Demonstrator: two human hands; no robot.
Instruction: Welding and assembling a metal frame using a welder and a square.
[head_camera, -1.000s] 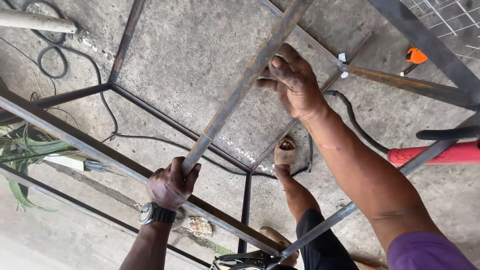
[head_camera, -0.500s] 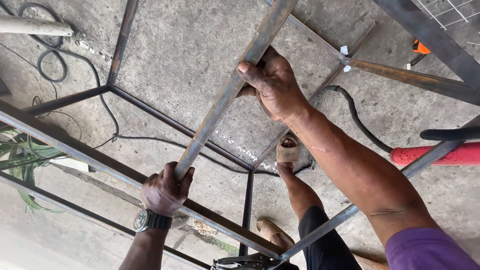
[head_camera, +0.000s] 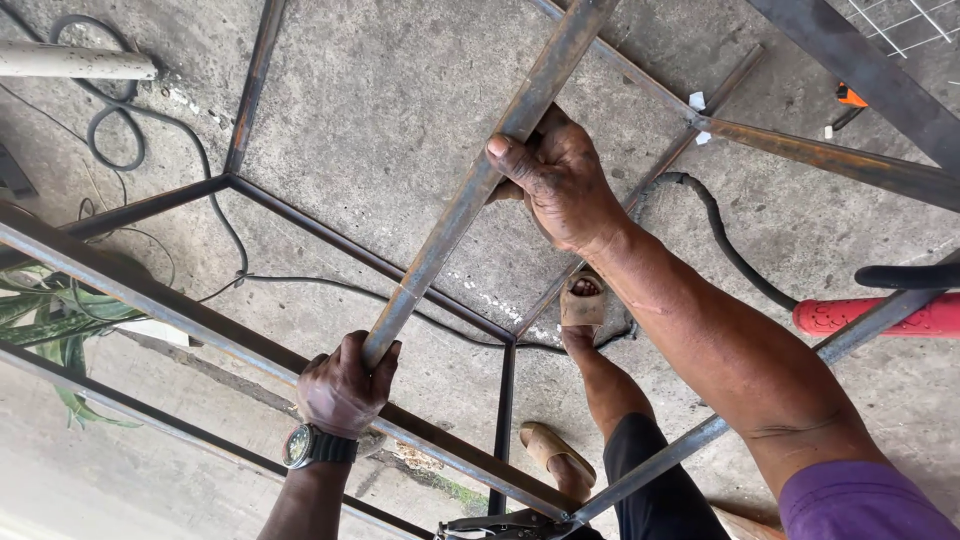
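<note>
Rough concrete floor (head_camera: 380, 110), outdoors, cables (head_camera: 200, 160) trailing left. Steel frame (head_camera: 250, 345) boxes the space; open floor inside it. Left hand (head_camera: 340, 385) clenched on near end of steel bar (head_camera: 470, 195), right hand (head_camera: 560, 175) grasping mid-bar, centre.

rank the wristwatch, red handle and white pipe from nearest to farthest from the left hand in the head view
From the left hand, which grips the loose steel bar:
1. Wristwatch, on that hand's own wrist.
2. White pipe, top left on the concrete.
3. Red handle, far right edge.
</note>
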